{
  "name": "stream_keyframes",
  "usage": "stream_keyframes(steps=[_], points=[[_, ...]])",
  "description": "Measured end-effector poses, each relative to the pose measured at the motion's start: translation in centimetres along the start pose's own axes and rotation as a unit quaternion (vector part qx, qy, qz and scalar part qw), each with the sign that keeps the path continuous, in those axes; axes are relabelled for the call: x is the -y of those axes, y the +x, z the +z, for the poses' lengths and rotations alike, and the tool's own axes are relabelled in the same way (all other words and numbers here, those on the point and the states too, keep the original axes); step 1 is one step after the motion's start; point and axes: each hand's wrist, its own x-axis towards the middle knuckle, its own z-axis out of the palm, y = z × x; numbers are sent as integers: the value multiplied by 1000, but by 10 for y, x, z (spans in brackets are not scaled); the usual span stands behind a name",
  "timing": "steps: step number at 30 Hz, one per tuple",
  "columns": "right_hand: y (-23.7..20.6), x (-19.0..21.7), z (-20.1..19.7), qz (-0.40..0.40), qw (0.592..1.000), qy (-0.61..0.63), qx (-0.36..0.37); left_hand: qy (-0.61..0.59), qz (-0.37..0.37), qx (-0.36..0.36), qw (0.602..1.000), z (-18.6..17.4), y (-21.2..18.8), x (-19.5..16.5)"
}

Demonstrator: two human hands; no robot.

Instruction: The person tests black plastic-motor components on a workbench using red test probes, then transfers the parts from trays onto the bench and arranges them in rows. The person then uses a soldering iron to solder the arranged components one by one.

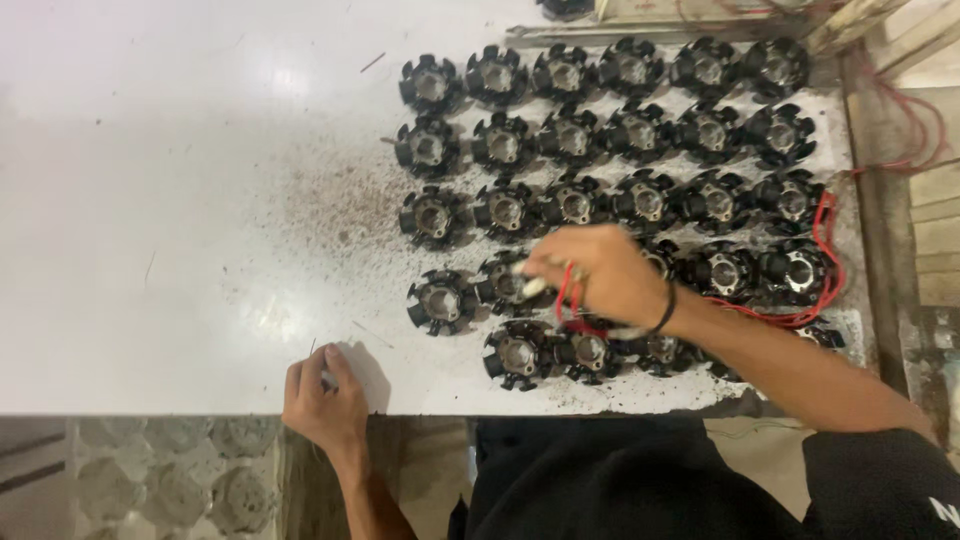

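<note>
On the white table [150, 200] the black, star-shaped metal cores with round hollow centres [430, 85] stand in rows: six in the top row, six in the second, six in the third. The fourth row shows about five, though one hand hides part of it, and the bottom row shows perhaps four, so roughly twenty-seven in all. One more core [565, 6] peeks in at the top edge. Two bare hands are in view, and one thin red wire [826, 262].
</note>
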Motion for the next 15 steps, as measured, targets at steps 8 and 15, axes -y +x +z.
stream_keyframes(steps=[8,15], points=[[33,-45,-5,73,991,-30,-105,2,14,-20,1000,2,-3,9],[33,-56,13,-79,981,-122,-128,-5,-1,-8,1000,1,2,3]])
